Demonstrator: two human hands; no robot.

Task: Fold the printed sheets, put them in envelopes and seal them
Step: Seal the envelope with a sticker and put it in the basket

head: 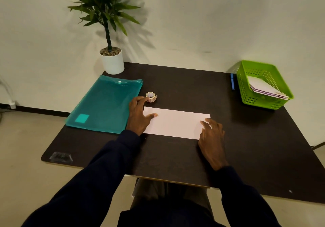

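A white folded sheet (pixel 175 124) lies flat on the dark table (pixel 175 158), a long rectangle. My left hand (pixel 139 114) rests on its left end, thumb on the paper and forefinger stretched toward a small roll of stickers (pixel 151 96) just beyond. My right hand (pixel 212 135) presses spread fingers on the sheet's right near corner. Neither hand holds anything. A green basket (pixel 253 98) at the far right holds several envelopes (pixel 267 89).
A teal plastic document folder (pixel 105 103) lies left of the sheet. A potted plant (pixel 112 60) stands at the back left corner. A blue pen (pixel 232 81) lies beside the basket. The near table edge runs just below my wrists.
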